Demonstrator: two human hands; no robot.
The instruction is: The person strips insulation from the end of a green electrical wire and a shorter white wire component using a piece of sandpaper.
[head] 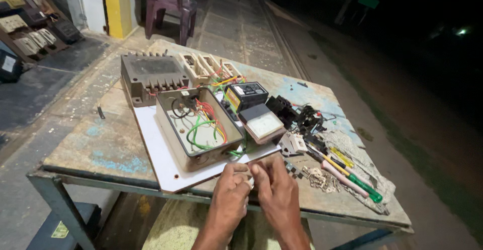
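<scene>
My left hand [231, 186] and my right hand [274, 186] meet at the near edge of a worn table [103, 149], fingertips pinched together on something small that I cannot make out. Just beyond them an open beige electrical box [196, 127] with red, green and black wires lies on a white board [158, 154]. A white-faced meter [262, 123] and a black unit [245, 95] sit to its right.
A grey terminal block housing [149, 77] and beige fuse holders [207, 66] stand behind the box. Screwdrivers with green and pink handles [352, 178], small metal parts [318, 177] and black components [301, 117] lie at right. A purple plastic chair [170, 3] stands beyond the table.
</scene>
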